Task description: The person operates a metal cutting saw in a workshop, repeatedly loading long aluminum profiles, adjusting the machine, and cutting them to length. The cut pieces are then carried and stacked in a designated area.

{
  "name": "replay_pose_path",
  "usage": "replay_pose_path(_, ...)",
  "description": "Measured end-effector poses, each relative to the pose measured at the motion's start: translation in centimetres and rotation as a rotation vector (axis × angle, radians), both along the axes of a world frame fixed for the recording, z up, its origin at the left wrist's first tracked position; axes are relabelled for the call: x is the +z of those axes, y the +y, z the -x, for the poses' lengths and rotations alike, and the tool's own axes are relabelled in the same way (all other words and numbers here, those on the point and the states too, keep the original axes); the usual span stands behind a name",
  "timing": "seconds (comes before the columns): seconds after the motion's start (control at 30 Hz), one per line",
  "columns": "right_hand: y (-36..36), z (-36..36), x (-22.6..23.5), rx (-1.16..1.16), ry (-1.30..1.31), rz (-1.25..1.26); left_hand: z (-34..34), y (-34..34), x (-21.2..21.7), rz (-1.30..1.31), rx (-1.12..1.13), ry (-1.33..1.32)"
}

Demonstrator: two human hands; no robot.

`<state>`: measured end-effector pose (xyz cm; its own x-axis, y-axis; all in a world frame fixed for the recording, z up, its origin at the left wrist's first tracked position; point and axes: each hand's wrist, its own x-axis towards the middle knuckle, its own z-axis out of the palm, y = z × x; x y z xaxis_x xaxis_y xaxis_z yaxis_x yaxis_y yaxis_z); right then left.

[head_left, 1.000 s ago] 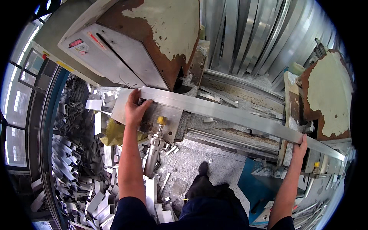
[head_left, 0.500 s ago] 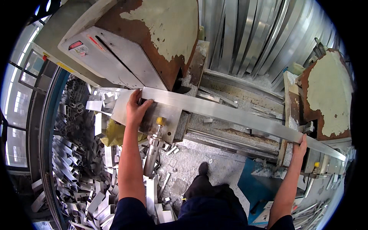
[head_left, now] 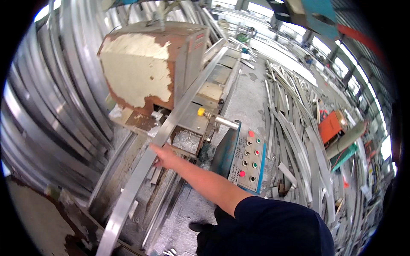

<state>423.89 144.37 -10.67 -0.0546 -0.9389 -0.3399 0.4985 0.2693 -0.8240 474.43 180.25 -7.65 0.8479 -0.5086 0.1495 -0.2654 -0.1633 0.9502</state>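
A long, flat silver aluminium profile (head_left: 141, 175) slants from the lower left to the far top middle, lying across the bed of a cutting machine. My right hand (head_left: 164, 156) grips its near edge, just short of the machine's right head, with the fingers partly hidden against the metal. Past the hand, the bar runs in front of the brown and cream machine head (head_left: 136, 70) with peeling paint. A clamp cylinder with a yellow tip (head_left: 201, 112) points at the bar from the near side. My left hand is outside the picture.
A control panel (head_left: 249, 155) with red and green buttons stands right of the bed. Long metal profiles (head_left: 286, 115) pile up on the floor to the right, near an orange machine (head_left: 332, 124). More upright profiles (head_left: 55, 85) lean at the left. Metal scraps litter the bed.
My view has swung to the right along the bar, and my left hand has gone out of sight. My right hand still holds the profile near the right machine head.
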Motion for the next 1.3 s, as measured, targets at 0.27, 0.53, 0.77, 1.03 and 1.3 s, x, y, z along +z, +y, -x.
replay_pose_path(0.27,1.4,0.9,-0.1,0.027,-0.015,-0.002,1.8,-2.9,1.2,-0.053,-0.052,-0.015)
replay_pose_path(0.53,0.6,2.3,-1.2,0.037,-0.016,0.04,2.2,-1.2,1.9,-0.051,-0.021,-0.004)
replay_pose_path(0.77,1.5,-2.7,-0.8,0.343,0.411,-0.112,-4.9,7.1,0.4,0.149,-0.036,0.283)
replay_pose_path(1.03,-0.6,1.1,-1.3,0.1,-0.022,-0.027,-6.1,3.7,-2.4,0.002,-0.009,0.111)
replay_pose_path(1.3,-1.4,2.4,-1.5,0.143,-0.064,-0.047,-4.8,3.8,-1.8,0.055,0.033,0.129)
